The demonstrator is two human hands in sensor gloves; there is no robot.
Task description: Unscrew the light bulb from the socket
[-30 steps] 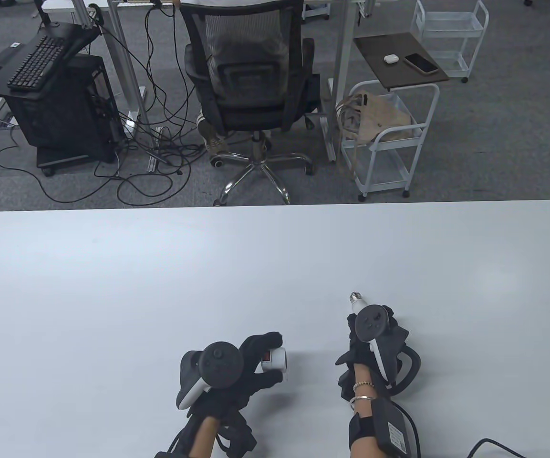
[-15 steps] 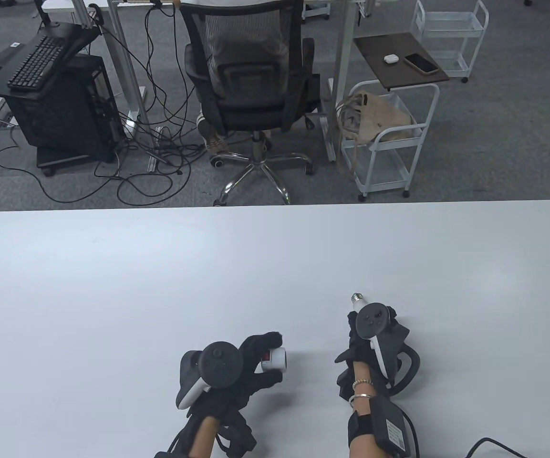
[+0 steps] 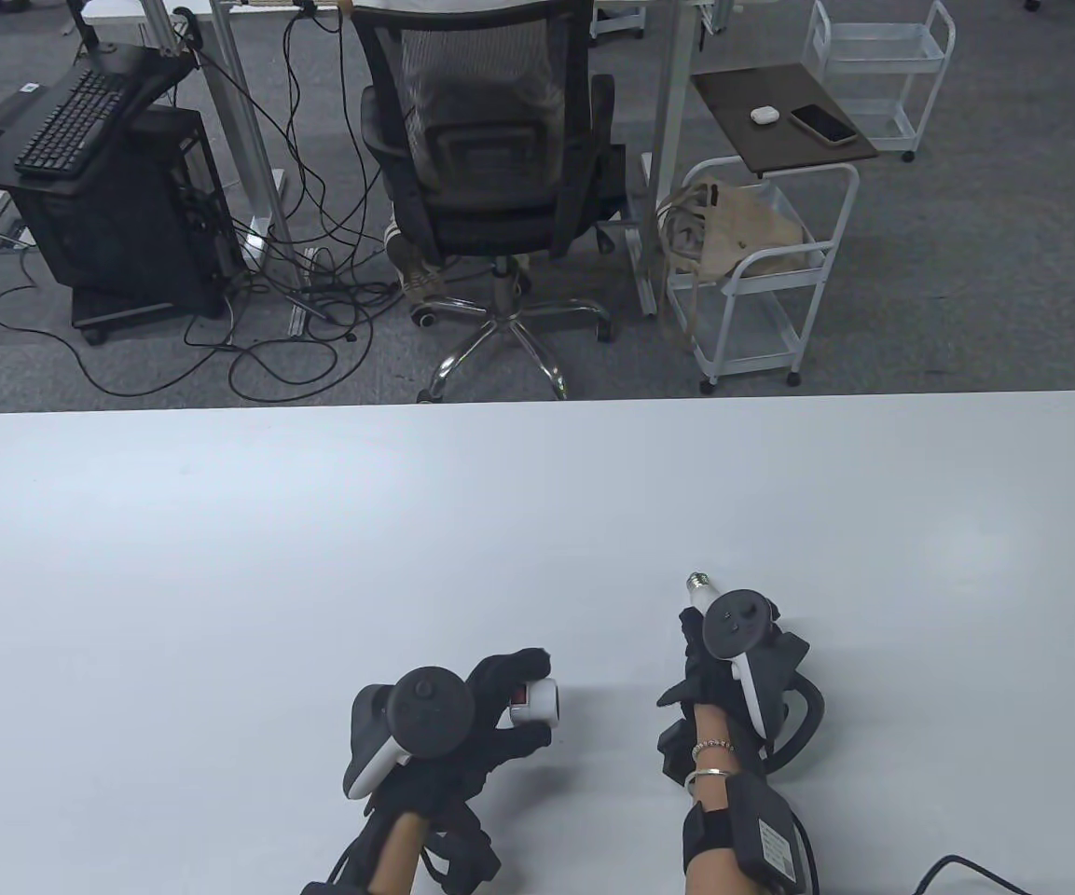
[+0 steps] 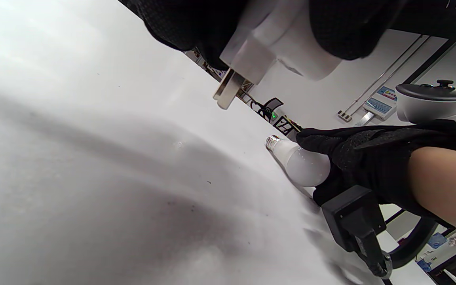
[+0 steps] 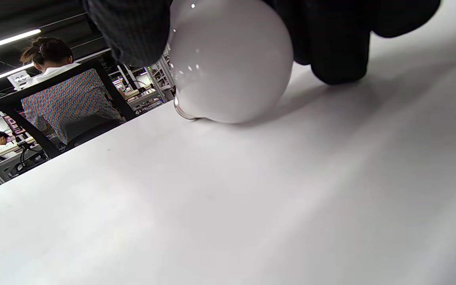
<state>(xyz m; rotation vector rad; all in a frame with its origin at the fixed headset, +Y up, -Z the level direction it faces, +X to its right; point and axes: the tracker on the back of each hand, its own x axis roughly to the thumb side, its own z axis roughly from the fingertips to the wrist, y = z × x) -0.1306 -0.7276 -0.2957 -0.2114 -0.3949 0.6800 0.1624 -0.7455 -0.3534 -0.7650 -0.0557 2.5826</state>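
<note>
The white light bulb is out of the socket. It rests on the table under my right hand, metal screw base pointing away from me. My right hand's fingers wrap its round globe, seen in the right wrist view and the left wrist view. My left hand grips the white plug-in socket, which has a red switch. In the left wrist view the socket is held above the table with its metal prongs pointing down.
The white table spreads wide ahead and to both sides. A black cable runs off my right wrist at the front right. An office chair and a white cart stand on the floor beyond the far edge.
My right hand has shifted slightly right and tilted over the bulb. The bulb and my left hand with the socket have stayed put.
</note>
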